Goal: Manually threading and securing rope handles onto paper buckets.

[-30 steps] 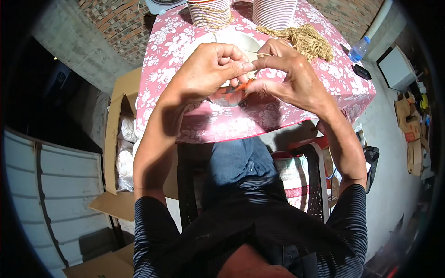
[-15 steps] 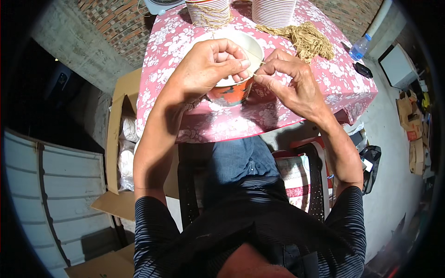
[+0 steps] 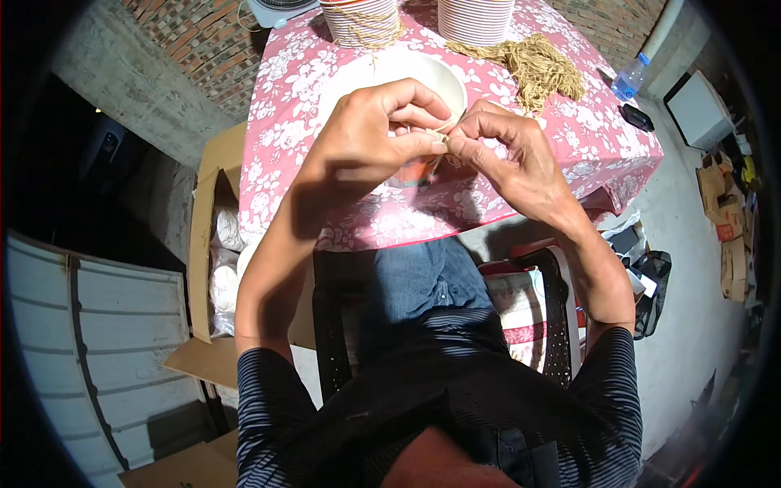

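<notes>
The left hand [image 3: 378, 122] is half curled, its thumb and fingertips drawn together on a thin pale strand [image 3: 444, 128]. The right hand [image 3: 512, 159] meets it tip to tip, thumb and index finger pinched at the same strand, the other fingers loosely bent. The strand sits right where the fingertips meet, above the near right part of a bucket [image 3: 416, 65] with a pale inside and an orange-red outer wall (most of that wall is hidden behind the hands). The bucket stands on a table under a pink tablecloth [image 3: 281, 134] with white flowers, near its front edge. Behind it, toward the far edge, are a ringed white stack [image 3: 359, 26] with tan cord around it and, to the right, a second ringed stack [image 3: 476, 20]. A tangled heap of tan cord [image 3: 553, 71] lies right of the bucket, beyond the right hand. Farther right, near the table's edge, are a clear bottle [image 3: 629, 82] with a blue cap and a small black object [image 3: 636, 117]. On the left, beside the table, an open cardboard box [image 3: 201, 268] holds white bundles [image 3: 224, 289]
</notes>
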Available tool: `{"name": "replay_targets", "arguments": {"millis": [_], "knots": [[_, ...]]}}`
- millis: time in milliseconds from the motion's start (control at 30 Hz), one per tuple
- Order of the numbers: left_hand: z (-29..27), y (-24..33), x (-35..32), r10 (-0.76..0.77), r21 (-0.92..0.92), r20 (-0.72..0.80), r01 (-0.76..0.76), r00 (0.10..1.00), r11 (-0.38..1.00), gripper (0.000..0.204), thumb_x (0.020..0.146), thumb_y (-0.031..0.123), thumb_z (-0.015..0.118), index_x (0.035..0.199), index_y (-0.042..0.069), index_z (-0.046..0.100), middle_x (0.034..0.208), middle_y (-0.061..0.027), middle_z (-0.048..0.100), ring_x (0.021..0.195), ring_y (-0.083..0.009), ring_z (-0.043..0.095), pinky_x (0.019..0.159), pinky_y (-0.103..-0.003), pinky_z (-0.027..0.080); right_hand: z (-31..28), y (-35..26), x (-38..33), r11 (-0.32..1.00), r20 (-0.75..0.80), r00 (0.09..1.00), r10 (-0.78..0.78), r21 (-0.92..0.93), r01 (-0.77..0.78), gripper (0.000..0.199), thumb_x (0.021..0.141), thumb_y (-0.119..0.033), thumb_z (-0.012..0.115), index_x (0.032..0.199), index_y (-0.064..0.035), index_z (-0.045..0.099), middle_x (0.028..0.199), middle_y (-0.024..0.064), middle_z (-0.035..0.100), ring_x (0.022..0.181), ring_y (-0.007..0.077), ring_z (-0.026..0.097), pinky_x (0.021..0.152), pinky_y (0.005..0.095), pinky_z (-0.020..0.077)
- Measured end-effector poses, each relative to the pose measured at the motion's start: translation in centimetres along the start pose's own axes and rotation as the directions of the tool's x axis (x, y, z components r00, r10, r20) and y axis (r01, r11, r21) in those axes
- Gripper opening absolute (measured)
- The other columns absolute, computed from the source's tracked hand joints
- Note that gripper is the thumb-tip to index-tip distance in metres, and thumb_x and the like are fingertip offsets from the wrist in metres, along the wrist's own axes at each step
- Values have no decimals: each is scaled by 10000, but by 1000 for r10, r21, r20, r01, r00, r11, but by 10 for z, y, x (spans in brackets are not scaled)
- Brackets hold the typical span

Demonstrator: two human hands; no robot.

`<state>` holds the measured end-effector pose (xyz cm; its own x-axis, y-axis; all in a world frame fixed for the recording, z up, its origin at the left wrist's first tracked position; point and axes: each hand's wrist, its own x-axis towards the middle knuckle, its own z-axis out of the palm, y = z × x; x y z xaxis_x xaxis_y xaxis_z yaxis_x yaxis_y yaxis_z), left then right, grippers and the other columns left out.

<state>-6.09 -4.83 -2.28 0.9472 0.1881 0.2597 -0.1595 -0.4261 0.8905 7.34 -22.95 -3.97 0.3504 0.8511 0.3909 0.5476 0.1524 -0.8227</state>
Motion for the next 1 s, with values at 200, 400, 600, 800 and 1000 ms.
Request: {"name": "replay_targets", "arguments": {"millis": [200,400,600,800,1000], "knots": [[8,12,-3,5,87,-13,-4,1000,996,158,910,27,773,1040,-48,724,991,-94,761,922,-117,702,822,-265,575,-2,4,-3,998,-32,999,-41,-50,39,181,998,-102,676,952,66,726,909,96,683,859,158,661,771,317,520],[5,2,-2,-7,0,-70,7,998,1000,148,920,32,767,1046,-44,757,911,-85,773,854,-113,712,783,-261,578,0,7,-6,996,-20,999,-25,81,26,176,1048,-96,622,1067,60,702,915,63,673,846,125,647,760,305,519],[2,7,-3,-75,-67,-16,74,997,995,148,935,34,759,1065,-35,752,988,-82,762,926,-106,695,827,-262,569,4,7,-3,982,-72,994,84,177,-70,178,1036,-108,651,1090,49,715,899,34,703,837,98,657,755,257,534],[0,2,-4,-61,-151,-14,58,998,987,126,948,24,741,1047,-54,737,988,-71,750,936,-105,683,849,-259,569,6,4,-1,989,-66,996,64,141,-55,205,998,-135,711,1095,35,772,907,54,764,821,66,655,717,241,539],[-3,1,-4,-54,-227,-56,40,997,973,148,930,43,763,1036,-57,737,949,-76,748,883,-105,692,826,-250,568,7,2,-2,973,-48,988,150,185,-139,213,969,-146,743,1079,33,781,851,29,757,765,60,650,693,242,541]]}}
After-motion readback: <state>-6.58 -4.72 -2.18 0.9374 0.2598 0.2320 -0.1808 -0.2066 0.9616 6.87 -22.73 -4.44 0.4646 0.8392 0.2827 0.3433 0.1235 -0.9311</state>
